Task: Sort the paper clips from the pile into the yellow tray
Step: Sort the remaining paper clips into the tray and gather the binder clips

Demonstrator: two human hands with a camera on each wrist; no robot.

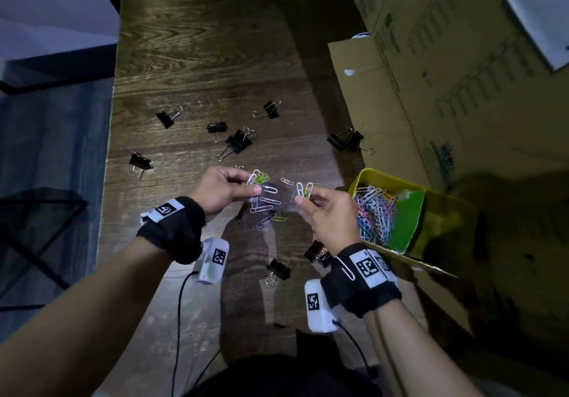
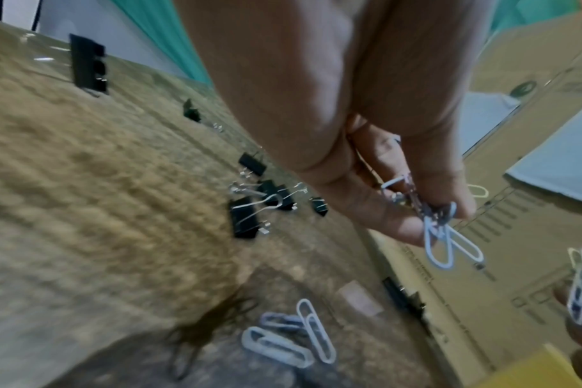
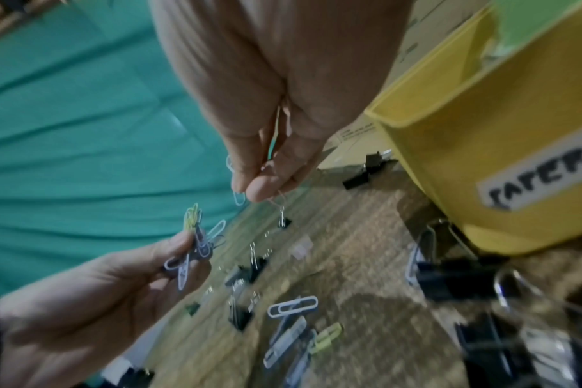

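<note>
Both hands hover above the wooden table. My left hand pinches a small bunch of white and yellow-green paper clips, which shows as white clips in the left wrist view. My right hand pinches a few white and yellow clips beside it. Several loose paper clips lie on the table under the hands, also seen as loose clips. The yellow tray sits to the right, holding many coloured paper clips; its label side shows in the right wrist view.
Several black binder clips are scattered over the table, with others near my wrists. Cardboard boxes stand along the right side behind the tray. The table's left edge drops to the floor.
</note>
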